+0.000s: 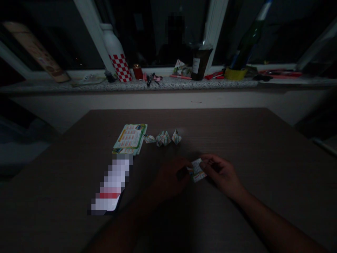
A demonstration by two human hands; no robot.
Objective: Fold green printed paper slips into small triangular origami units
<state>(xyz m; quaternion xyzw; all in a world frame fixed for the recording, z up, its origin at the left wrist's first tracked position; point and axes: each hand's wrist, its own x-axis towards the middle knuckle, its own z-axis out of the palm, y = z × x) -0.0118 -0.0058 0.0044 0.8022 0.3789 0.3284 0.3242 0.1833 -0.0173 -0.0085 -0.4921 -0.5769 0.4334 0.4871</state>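
Note:
A small folded piece of printed paper (198, 170) is held between my two hands, just above the table. My left hand (172, 175), in deep shadow, pinches its left edge. Thumb and fingers of my right hand (222, 174) grip the paper's right side. Beyond them several folded paper shapes stand in a row, among them a pointed one (176, 137) at the right end and a flatter one (149, 138) at the left. A stack of printed leaflets (129, 136) lies left of that row.
A phone with a lit, blurred screen (113, 184) rests on the brown table (252, 140) at left. Along the granite windowsill (171, 83) stand a white bottle with red checks (117, 56), a dark drink cup (200, 63), a green bottle (247, 44) in a yellow roll, and a tan tube (39, 52).

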